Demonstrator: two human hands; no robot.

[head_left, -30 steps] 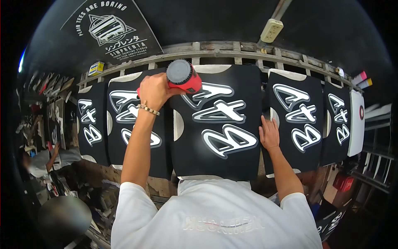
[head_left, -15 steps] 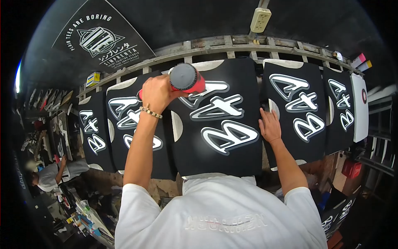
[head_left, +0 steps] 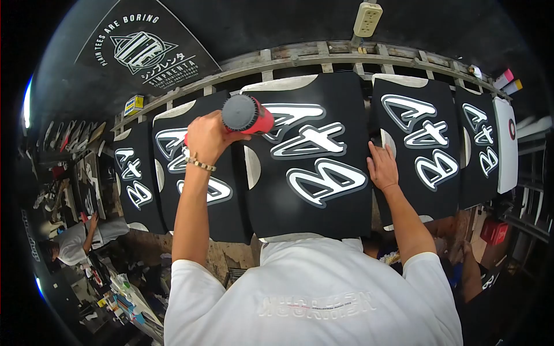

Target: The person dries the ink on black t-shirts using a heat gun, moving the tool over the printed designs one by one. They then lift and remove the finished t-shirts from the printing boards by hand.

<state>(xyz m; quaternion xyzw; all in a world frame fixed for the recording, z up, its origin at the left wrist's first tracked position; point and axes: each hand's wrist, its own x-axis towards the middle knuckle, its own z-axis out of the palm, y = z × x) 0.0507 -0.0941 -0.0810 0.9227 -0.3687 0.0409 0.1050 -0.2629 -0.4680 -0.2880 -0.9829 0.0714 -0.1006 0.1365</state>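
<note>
My left hand (head_left: 206,137) is closed around a red heat gun (head_left: 262,120) with a round dark grey rear cap. The heat gun is over the upper left part of a black shirt (head_left: 277,202) printed with large white, grey-outlined letters; its nozzle is hidden. My right hand (head_left: 383,167) lies with fingers stretched out along that shirt's right edge, by the gap to a neighbouring black shirt (head_left: 398,202) with the same print. To the left lies another printed black shirt (head_left: 222,225), partly covered by my left forearm.
A wooden rail (head_left: 294,60) runs behind the row of shirts. A power strip (head_left: 367,19) hangs above it. A small yellow-blue box (head_left: 134,104) stands at the back left. Another person's arm (head_left: 471,271) shows at lower right, and a person (head_left: 72,243) is at far left.
My left hand has moved the heat gun left and slightly toward me. My right hand stays at the shirt's edge. Another person's arm has come into view at lower right. The view has shifted slightly.
</note>
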